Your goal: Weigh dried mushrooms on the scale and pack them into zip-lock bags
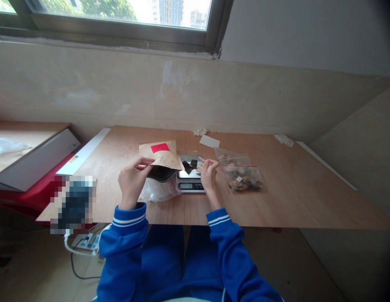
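Observation:
My left hand (pixel 134 180) is closed on the edge of a brown kraft paper pouch (pixel 172 158) with a red label. The pouch is tilted, its dark open mouth facing me, over the left side of a digital kitchen scale (pixel 192 187). Several dark, flat dried pieces (pixel 190 166) lie on the scale's plate. Over the plate's right side, my right hand (pixel 210 176) pinches a small pale brown piece (pixel 200 167) whose kind I cannot make out. Beneath the pouch, a clear plastic bag (pixel 160 191) rests against the scale.
Right of the scale lies a clear zip bag (pixel 245 178) of brownish dried pieces. A white card (pixel 209 141) and crumpled white tissue (pixel 200 132) are at the back, more tissue (pixel 284 140) at the right. A blurred phone-like device (pixel 74 204) with a cable sits at the table's left edge.

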`<act>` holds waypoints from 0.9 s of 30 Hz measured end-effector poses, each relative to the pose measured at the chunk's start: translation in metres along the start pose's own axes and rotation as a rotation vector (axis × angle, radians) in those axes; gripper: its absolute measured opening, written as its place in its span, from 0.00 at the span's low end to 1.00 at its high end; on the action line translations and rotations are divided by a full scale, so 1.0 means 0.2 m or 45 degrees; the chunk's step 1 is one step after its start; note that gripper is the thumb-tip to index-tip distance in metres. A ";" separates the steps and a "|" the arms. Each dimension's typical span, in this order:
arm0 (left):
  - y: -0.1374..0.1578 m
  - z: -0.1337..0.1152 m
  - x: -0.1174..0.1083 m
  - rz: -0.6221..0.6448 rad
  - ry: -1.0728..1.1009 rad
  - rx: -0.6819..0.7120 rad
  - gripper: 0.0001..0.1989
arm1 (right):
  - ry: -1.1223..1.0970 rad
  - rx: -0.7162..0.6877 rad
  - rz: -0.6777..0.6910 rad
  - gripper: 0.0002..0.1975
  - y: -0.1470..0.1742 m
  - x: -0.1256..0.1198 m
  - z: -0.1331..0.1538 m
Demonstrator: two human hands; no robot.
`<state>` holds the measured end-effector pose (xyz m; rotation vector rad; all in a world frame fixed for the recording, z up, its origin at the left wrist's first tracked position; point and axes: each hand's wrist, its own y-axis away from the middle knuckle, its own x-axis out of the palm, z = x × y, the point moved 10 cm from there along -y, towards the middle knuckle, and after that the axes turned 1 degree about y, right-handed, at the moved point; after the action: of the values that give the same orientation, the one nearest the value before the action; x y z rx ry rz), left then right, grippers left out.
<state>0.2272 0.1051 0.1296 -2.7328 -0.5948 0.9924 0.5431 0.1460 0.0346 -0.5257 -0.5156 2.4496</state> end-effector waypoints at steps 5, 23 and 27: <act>0.00 -0.01 0.00 -0.010 0.005 0.035 0.07 | 0.345 -0.012 0.054 0.08 0.02 0.03 -0.07; 0.03 0.00 0.06 0.044 0.094 0.027 0.09 | 0.313 -0.651 0.743 0.18 0.57 0.37 0.87; 0.04 0.01 0.08 0.080 0.151 0.021 0.10 | 0.547 -0.504 0.879 0.20 0.51 0.57 0.76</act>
<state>0.2395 0.1039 0.1165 -2.7877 -0.4813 0.8374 0.3389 0.1003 0.0867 -1.5745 -0.7228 2.7269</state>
